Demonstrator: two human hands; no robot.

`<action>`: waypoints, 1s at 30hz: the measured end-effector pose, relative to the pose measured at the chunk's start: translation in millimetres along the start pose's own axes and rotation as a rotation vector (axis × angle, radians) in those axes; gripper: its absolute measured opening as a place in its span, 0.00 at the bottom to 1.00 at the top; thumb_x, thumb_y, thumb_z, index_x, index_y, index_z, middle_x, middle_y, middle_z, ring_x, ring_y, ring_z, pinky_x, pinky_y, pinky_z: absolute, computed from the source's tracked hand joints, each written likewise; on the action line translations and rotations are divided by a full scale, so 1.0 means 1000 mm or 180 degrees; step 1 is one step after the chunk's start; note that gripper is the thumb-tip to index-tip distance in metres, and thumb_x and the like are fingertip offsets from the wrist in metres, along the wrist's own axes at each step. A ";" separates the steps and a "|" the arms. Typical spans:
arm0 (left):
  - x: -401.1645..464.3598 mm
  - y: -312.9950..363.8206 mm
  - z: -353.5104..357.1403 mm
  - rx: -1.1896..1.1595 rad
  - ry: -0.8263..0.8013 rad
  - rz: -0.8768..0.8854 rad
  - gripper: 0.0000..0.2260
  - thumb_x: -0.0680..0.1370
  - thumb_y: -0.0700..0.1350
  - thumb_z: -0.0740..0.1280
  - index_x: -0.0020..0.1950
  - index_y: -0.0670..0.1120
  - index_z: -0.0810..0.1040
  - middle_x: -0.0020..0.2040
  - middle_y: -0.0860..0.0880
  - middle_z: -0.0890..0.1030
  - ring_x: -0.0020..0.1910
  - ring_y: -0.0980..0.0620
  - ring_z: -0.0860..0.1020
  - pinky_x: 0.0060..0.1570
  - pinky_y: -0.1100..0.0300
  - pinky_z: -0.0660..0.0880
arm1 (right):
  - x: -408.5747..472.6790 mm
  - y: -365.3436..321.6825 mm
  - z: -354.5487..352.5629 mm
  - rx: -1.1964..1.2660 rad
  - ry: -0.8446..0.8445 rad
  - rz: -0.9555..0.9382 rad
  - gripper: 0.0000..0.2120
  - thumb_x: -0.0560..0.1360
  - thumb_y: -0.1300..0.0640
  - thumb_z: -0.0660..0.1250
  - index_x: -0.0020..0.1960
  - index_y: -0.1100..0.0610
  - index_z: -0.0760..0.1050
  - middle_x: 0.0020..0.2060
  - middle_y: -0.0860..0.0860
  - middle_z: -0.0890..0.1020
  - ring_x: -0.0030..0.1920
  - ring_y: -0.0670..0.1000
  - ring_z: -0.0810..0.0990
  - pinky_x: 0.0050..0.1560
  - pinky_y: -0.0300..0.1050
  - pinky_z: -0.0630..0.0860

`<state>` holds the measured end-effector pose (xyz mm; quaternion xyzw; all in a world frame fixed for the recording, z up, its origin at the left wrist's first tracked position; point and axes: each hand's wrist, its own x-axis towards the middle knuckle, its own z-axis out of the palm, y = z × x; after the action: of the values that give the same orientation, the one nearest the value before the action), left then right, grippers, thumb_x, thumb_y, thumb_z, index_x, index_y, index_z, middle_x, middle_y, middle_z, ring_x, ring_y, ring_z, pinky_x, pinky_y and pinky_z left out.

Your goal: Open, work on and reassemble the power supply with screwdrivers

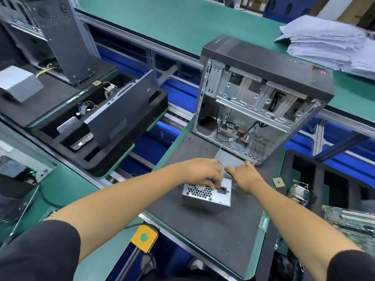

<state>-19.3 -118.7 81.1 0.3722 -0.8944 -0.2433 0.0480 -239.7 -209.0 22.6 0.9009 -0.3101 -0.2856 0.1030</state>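
The power supply [207, 192] sits on the dark grey mat [213, 230] around the middle, a bit toward its far edge, just in front of the open PC case [261, 102] standing at the mat's far end. Its face with the honeycomb fan grille and the power socket points back at the person, so the long axis runs away toward the case.

Left hand [203, 173] is draped over the top near edge, fingers curled down onto the grille face — gripping the box. Right hand [244, 176] is curled around a screwdriver [221, 164], thin shaft angled up-left across the unit's top panel; can't make out where the tip lands.

A paper stack [328, 41] lies on the green desk [182, 21] behind.
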 end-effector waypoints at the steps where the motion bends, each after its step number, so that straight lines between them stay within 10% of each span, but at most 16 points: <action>1: -0.002 0.001 0.001 0.0026 0.0011 0.0061 0.07 0.80 0.48 0.72 0.56 0.49 0.85 0.48 0.51 0.78 0.54 0.51 0.72 0.51 0.53 0.72 | -0.002 0.000 0.002 0.0103 0.0117 0.0020 0.19 0.80 0.50 0.59 0.69 0.50 0.60 0.51 0.52 0.80 0.52 0.57 0.78 0.60 0.53 0.62; 27: 0.011 0.034 0.022 0.1165 -0.0485 -0.0658 0.06 0.81 0.39 0.59 0.56 0.39 0.70 0.53 0.40 0.72 0.45 0.46 0.65 0.38 0.49 0.65 | -0.027 -0.001 -0.006 0.0605 0.1036 0.0203 0.06 0.81 0.53 0.53 0.56 0.50 0.64 0.44 0.49 0.79 0.46 0.55 0.74 0.61 0.52 0.59; 30: 0.002 0.025 0.024 0.0392 -0.0173 -0.0678 0.04 0.81 0.41 0.62 0.54 0.43 0.70 0.50 0.46 0.70 0.43 0.60 0.69 0.41 0.55 0.65 | -0.036 0.009 -0.032 0.1173 0.1270 0.0376 0.05 0.76 0.50 0.53 0.46 0.50 0.65 0.33 0.47 0.77 0.35 0.52 0.72 0.59 0.53 0.66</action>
<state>-43.6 -95.4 72.0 0.4606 -0.8641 -0.2016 -0.0253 -248.7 -194.2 68.3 0.9233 -0.3824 -0.0348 0.0129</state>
